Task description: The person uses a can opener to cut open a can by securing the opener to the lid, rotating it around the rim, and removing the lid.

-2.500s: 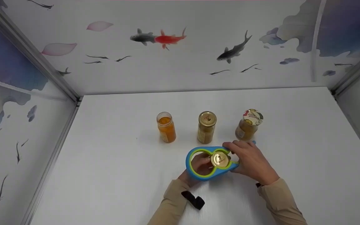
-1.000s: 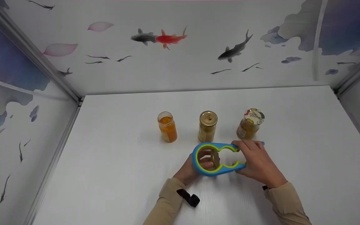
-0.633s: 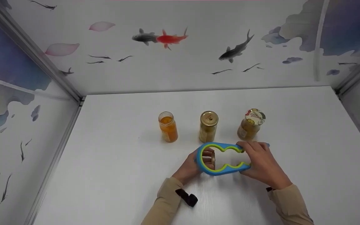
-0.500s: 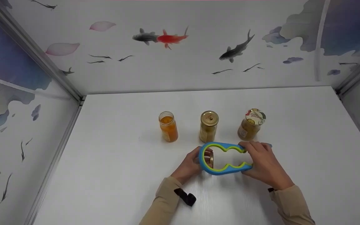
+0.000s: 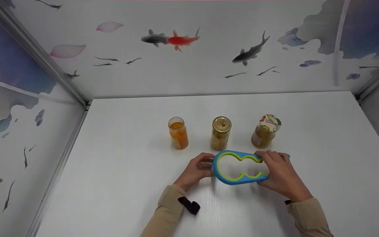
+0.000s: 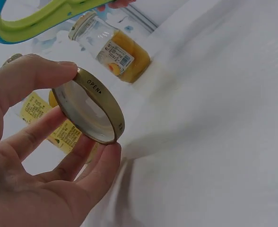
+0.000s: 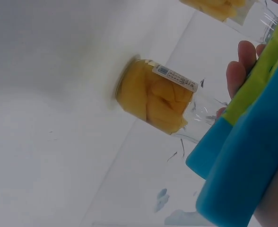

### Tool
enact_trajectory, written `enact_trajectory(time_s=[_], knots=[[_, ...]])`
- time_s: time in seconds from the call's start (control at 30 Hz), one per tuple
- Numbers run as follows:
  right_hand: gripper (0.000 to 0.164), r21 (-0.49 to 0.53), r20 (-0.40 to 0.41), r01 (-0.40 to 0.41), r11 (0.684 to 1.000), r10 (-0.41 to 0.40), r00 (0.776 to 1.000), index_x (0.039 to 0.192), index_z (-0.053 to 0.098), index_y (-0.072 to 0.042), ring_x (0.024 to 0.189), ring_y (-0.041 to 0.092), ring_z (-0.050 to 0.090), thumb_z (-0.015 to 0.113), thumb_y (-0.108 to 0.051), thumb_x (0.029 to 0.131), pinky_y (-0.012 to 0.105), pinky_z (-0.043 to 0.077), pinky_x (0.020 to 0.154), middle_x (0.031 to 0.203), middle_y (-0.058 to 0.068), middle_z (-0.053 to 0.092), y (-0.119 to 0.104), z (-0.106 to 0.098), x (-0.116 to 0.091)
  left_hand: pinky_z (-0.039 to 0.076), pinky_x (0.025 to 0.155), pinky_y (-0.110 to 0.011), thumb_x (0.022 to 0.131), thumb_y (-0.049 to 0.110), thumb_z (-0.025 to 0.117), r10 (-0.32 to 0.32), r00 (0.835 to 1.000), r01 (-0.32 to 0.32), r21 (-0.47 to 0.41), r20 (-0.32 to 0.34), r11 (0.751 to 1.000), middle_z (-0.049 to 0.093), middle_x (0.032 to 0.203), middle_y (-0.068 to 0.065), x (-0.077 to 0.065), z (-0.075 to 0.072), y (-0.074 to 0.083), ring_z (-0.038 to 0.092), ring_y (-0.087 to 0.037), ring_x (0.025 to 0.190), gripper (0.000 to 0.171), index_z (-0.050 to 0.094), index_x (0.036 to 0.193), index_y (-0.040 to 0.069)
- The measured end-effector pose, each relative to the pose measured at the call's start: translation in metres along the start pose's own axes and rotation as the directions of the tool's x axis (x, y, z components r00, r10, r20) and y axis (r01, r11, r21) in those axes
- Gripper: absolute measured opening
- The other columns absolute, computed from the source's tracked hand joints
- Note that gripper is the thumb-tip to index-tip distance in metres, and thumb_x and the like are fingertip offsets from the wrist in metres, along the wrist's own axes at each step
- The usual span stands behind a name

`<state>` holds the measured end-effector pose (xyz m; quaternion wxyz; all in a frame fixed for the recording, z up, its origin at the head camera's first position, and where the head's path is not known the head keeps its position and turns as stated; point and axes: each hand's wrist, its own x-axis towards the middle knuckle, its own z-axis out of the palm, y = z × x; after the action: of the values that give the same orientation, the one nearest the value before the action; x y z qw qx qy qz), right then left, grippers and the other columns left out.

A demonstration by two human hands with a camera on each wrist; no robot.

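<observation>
My left hand pinches a gold metal jar lid by its edge between thumb and fingertips. Its pale inner side and an "OPEN" mark show in the left wrist view; the head view hides the lid behind the fingers. My right hand grips the handles of a blue and green multi-ring jar opener, whose rings hold nothing. The opener's rounded end is right beside my left fingertips. Behind stand an open jar of orange contents, a gold-lidded jar and a jar with a patterned lid.
The jars stand in a row on the white table, beyond both hands. A white back wall with painted fish rises behind the table, and a side panel with a metal frame borders the left.
The gold lid, earlier inside the opener's ring, has turned on edge and come out with my left hand, which has moved left. My right hand has shifted the opener slightly right.
</observation>
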<state>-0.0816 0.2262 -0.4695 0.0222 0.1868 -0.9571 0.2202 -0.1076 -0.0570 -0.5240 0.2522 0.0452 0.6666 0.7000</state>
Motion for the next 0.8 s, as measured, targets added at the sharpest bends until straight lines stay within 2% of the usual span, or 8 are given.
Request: enact_trajectory(time_s=[0.17, 0.3, 0.47, 0.63, 0.8], knots=[[0.075, 0.006, 0.003, -0.009, 1.0, 0.009, 1.0, 0.12, 0.055, -0.004, 0.1, 0.028, 0.054, 0.092, -0.007, 0.055, 0.056, 0.031, 0.097, 0.105, 0.008, 0.061, 0.0, 0.002, -0.001, 0.048, 0.094, -0.039, 0.083, 0.005, 0.074, 0.02, 1.0, -0.02, 0.076, -0.01, 0.997, 0.055, 0.126, -0.005, -0.002, -0.008, 0.001, 0.055, -0.024, 0.112, 0.048, 0.058, 0.127, 0.015], [0.075, 0.001, 0.005, -0.006, 1.0, 0.006, 1.0, 0.12, 0.056, -0.004, 0.1, 0.027, 0.054, 0.091, -0.008, 0.055, 0.055, 0.031, 0.096, 0.104, 0.007, 0.061, 0.0, 0.003, -0.001, 0.047, 0.095, -0.041, 0.082, 0.002, 0.074, 0.036, 0.998, -0.029, 0.152, -0.047, 0.988, 0.054, 0.125, -0.008, -0.004, -0.014, 0.003, 0.055, -0.027, 0.111, 0.049, 0.057, 0.127, 0.01], [0.073, 0.006, 0.0, -0.001, 1.0, 0.001, 1.0, 0.12, 0.056, -0.004, 0.099, 0.026, 0.054, 0.09, -0.006, 0.055, 0.054, 0.03, 0.097, 0.103, 0.006, 0.061, 0.001, 0.004, -0.001, 0.046, 0.096, -0.042, 0.08, 0.0, 0.073, 0.04, 0.995, -0.015, 0.253, -0.094, 0.967, 0.055, 0.123, -0.006, -0.007, -0.022, 0.007, 0.056, -0.026, 0.109, 0.05, 0.058, 0.126, 0.013], [0.073, 0.01, 0.005, -0.005, 1.0, 0.004, 1.0, 0.12, 0.055, -0.005, 0.097, 0.026, 0.054, 0.09, -0.007, 0.055, 0.054, 0.03, 0.097, 0.102, 0.006, 0.061, 0.001, 0.004, -0.002, 0.044, 0.099, -0.04, 0.079, -0.002, 0.074, 0.105, 0.989, -0.058, 0.376, -0.104, 0.925, 0.055, 0.121, -0.008, -0.01, -0.033, 0.008, 0.054, -0.026, 0.11, 0.051, 0.058, 0.125, 0.01], [0.074, 0.009, 0.016, -0.021, 1.0, 0.021, 1.0, 0.12, 0.055, -0.005, 0.098, 0.027, 0.054, 0.091, -0.007, 0.055, 0.055, 0.03, 0.097, 0.102, 0.006, 0.061, 0.001, 0.004, -0.002, 0.044, 0.098, -0.039, 0.078, -0.002, 0.075, 0.133, 0.983, -0.054, 0.485, -0.13, 0.873, 0.053, 0.119, -0.009, -0.011, -0.045, 0.01, 0.052, -0.027, 0.109, 0.049, 0.058, 0.123, 0.007]])
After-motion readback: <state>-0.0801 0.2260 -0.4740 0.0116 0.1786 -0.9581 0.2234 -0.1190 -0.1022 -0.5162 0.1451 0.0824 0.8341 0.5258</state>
